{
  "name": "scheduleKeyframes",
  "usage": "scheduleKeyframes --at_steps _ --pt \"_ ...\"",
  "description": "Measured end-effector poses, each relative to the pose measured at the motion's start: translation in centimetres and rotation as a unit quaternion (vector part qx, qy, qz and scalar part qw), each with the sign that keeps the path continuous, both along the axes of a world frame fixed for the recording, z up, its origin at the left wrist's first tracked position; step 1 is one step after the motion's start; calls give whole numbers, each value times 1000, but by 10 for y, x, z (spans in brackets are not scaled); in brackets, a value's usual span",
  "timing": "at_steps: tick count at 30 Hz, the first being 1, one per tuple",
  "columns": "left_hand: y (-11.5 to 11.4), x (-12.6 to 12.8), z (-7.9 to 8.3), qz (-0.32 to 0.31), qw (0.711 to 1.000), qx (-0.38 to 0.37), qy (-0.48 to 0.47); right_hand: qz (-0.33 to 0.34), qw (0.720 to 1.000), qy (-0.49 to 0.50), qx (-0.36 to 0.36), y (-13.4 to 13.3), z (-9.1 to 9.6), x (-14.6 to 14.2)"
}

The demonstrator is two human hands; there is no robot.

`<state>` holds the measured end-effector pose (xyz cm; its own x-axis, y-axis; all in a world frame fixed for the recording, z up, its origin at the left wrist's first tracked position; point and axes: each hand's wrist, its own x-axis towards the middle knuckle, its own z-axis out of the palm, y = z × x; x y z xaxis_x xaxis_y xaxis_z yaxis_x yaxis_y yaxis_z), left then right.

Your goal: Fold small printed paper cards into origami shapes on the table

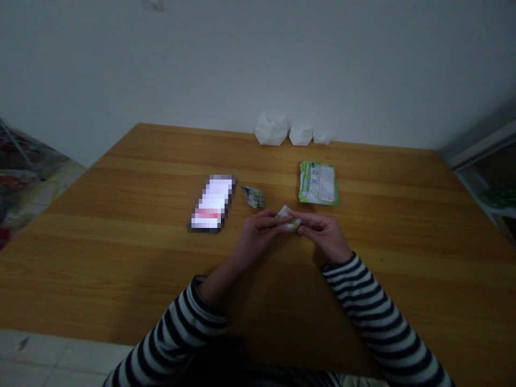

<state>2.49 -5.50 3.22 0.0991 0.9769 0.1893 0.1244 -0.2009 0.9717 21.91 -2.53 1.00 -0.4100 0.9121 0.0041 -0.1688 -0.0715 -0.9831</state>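
A small folded piece of printed paper (pixel 288 217) is pinched between both hands over the middle of the wooden table (pixel 121 226). My left hand (pixel 258 236) grips its left end with curled fingers. My right hand (pixel 322 234) holds the right end, fingers closed on it. Both arms wear black-and-white striped sleeves. Just behind my left hand lies a finished folded paper shape (pixel 253 196). A stack of green printed paper sheets (pixel 318 184) lies behind my right hand.
A phone (pixel 212 203), screen blurred out, lies left of the hands. Three white folded paper shapes (pixel 272 130) stand at the table's far edge against the white wall. Cluttered items show at the far left and a shelf at the far right.
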Motion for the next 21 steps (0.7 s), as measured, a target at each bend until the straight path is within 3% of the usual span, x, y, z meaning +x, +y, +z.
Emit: scheduleKeyframes --at_steps 5,11,17,21 --pt "0 -1 7 -30 997 -61 -25 -15 999 -26 22 0 3 1" --pt "1 -1 2 -6 992 -110 -56 -10 996 -42 79 3 3 2" --pt "-1 6 -1 24 982 -132 -130 -112 991 -18 75 3 1 -2" --pt "-3 5 -1 74 991 -87 -70 -166 984 -16 69 2 2 -3"
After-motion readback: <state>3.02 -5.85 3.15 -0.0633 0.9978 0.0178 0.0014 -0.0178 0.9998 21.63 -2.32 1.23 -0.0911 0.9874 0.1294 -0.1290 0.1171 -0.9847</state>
